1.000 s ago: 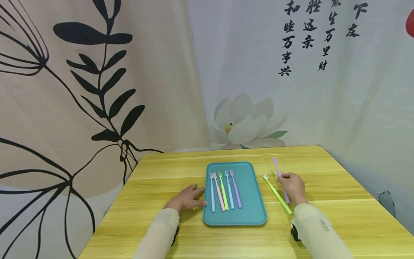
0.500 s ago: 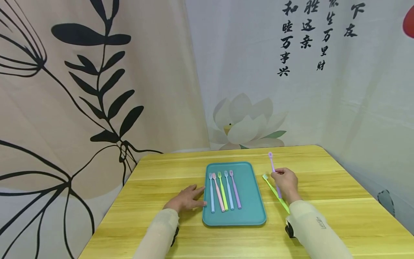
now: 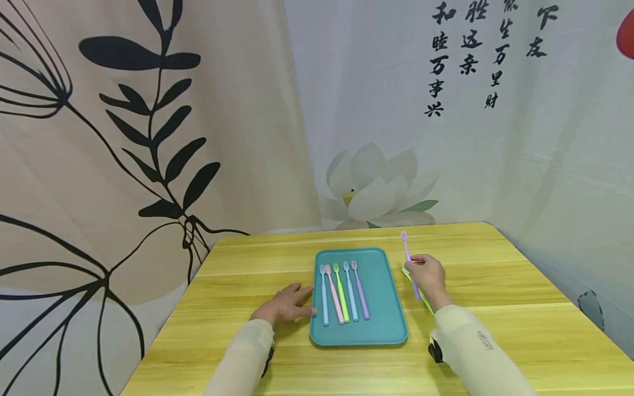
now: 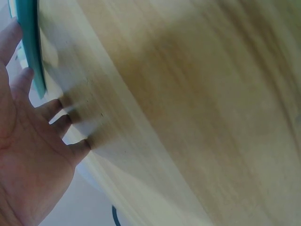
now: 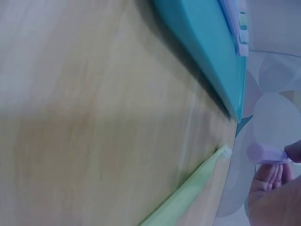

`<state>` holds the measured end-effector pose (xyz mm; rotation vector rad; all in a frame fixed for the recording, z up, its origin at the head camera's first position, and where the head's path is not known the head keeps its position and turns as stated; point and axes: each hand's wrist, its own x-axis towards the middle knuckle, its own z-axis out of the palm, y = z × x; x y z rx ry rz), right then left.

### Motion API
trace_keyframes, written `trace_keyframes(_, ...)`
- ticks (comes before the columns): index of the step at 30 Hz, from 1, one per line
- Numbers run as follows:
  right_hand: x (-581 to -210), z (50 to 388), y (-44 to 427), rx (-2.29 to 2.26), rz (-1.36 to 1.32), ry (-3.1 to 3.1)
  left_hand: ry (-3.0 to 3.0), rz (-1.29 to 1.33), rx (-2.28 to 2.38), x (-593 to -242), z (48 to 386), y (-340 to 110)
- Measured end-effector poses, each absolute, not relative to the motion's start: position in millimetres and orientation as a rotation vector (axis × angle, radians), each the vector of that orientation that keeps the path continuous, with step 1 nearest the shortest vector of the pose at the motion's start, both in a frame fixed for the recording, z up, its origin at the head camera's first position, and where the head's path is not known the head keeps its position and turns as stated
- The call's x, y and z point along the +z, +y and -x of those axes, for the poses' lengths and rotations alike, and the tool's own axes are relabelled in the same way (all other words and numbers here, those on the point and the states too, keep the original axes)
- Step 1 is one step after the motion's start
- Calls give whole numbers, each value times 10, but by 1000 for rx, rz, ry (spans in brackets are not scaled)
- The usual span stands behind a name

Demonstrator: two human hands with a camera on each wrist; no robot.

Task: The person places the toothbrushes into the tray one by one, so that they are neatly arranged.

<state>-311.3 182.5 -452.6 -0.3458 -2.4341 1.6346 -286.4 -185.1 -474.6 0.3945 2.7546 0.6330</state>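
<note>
My right hand (image 3: 428,279) pinches a purple toothbrush (image 3: 407,254) above the table, to the right of the tray; its bristle head points away from me. Partly hidden beneath that hand, a green toothbrush (image 5: 192,190) lies on the wood. My left hand (image 3: 287,304) rests at the left edge of the teal tray (image 3: 381,330), fingers spread and touching the rim. In the tray several toothbrushes lie side by side, heads to the far end: a light blue one (image 3: 324,300), a pink one (image 3: 335,297), a green one (image 3: 342,294), another blue one (image 3: 351,294) and a purple one (image 3: 362,294).
The tray stands on a yellow wood-grain table (image 3: 505,330). Behind the table's far edge hangs a cloth backdrop (image 3: 257,137) with printed plants, a lotus and black writing.
My right hand has lifted the purple toothbrush and carried it left toward the tray, passing over the green toothbrush. The left hand and the tray stay in place.
</note>
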Motion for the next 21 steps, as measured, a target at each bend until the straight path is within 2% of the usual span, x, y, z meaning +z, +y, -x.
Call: trace_keyframes(21, -4507, 3115, 1539, 1769, 380, -2369, 2754, -388, 636, -4757, 2877, -1853)
